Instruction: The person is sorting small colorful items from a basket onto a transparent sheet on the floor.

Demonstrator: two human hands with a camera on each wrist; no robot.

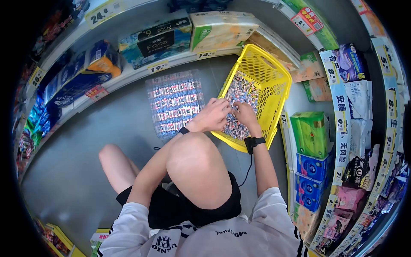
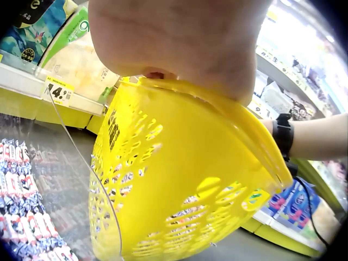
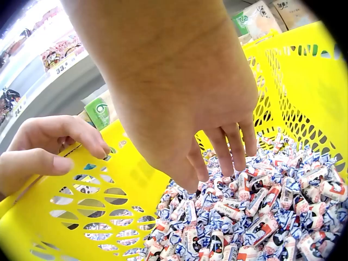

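Observation:
A yellow plastic basket (image 1: 272,103) stands on the floor, holding a heap of wrapped candies (image 3: 244,212) in white, blue and red twist wrappers. My right hand (image 1: 245,115) reaches down inside it, its fairly straight fingers (image 3: 221,149) at the top of the heap. At the basket's left rim is my left hand (image 3: 49,147), its thumb and index finger apart with no candy showing between them. Left of the basket, a clear container (image 1: 175,105) shows neat rows of the same kind of candies.
Shelves with tissue packs (image 1: 224,30) and price tags run behind the basket. On the right, shelves hold a green pack (image 1: 310,135), blue packs (image 1: 311,167) and bagged goods. My bent knee (image 1: 195,158) is close in front of the basket. A black cable (image 1: 249,169) hangs from the right wrist strap.

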